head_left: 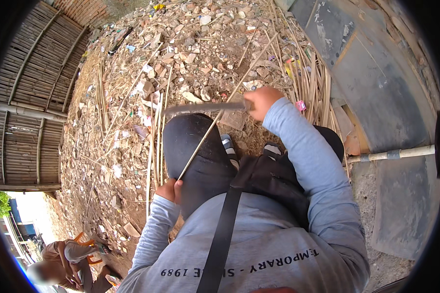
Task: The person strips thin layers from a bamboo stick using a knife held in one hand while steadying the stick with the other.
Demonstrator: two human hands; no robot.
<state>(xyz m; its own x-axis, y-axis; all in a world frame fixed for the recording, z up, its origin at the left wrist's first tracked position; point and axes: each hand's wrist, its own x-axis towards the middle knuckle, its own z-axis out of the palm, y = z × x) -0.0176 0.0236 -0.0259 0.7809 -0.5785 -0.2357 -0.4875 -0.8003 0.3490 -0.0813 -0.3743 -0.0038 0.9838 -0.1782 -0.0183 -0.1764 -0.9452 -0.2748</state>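
My left hand [170,190] is closed around the near end of a long, thin bamboo strip [196,150], beside my left thigh. The strip slants up and away to the right, over my left knee and out above the rubble. My right hand [262,101] grips a long-bladed knife [205,107], a machete by its shape; its handle is hidden in the fist. The blade points left, slightly blurred, across the strip just beyond my left knee. Whether its edge touches the strip I cannot tell.
Stones and litter [181,53] cover the ground ahead. Split bamboo strips [314,80] lie in a pile at right, others [156,132] by my left knee. Grey sheets [371,78] stand on the right, a bamboo wall [29,63] on the left. Another person [76,259] sits at lower left.
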